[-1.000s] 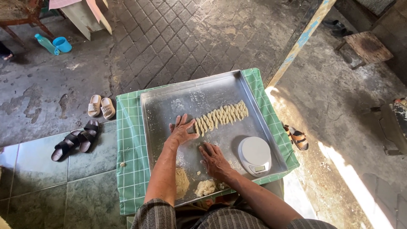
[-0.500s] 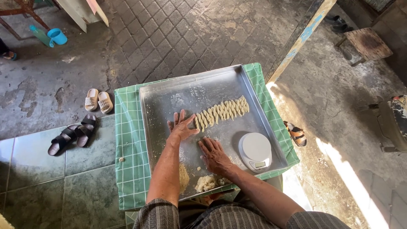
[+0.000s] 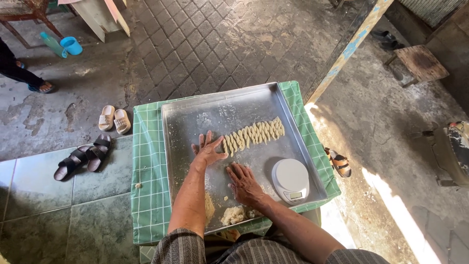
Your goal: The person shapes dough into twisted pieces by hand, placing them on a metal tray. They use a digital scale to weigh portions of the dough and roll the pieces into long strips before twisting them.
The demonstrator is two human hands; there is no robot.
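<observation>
Green checked cloth (image 3: 146, 161), silver tray (image 3: 215, 105), pale twisted dough pieces (image 3: 254, 134), white scale (image 3: 290, 180).

The left hand (image 3: 207, 150) lies flat on the tray (image 3: 195, 113), so anything under its palm is hidden, as is whatever the right hand (image 3: 244, 182) presses beneath it. The left forearm covers part of the dough lump (image 3: 233, 215) near the tray's near rim. The scale (image 3: 290, 180) shows a display too small to tell. A person's leg (image 3: 14, 71) is cut off at the left edge. The wooden stool (image 3: 421, 62) stands partly in shadow.
</observation>
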